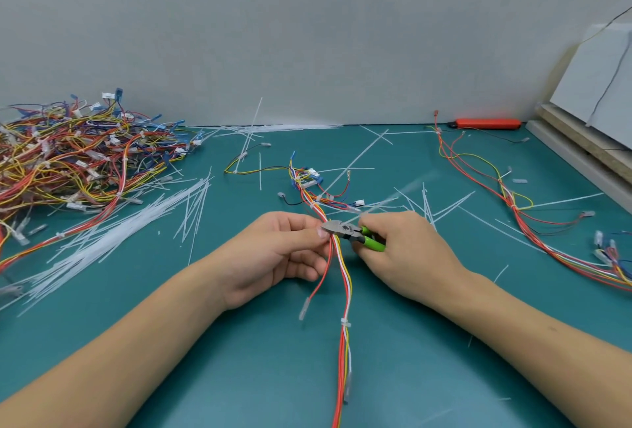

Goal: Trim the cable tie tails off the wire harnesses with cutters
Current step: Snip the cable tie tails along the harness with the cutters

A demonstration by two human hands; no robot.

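At centre frame the left hand point(284, 250) pinches the harness point(343, 277), which runs lengthwise from lower centre up toward the wall. The right hand point(403, 253) grips green-handled cutters point(355, 234), their nose crossing the wires beside the left thumb, tail blurred.

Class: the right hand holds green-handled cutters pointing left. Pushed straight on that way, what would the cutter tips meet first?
Probably the left hand's thumb, pinching the harness right at the tips of the cutters in the right hand. They already look almost touching, though depth is unclear.
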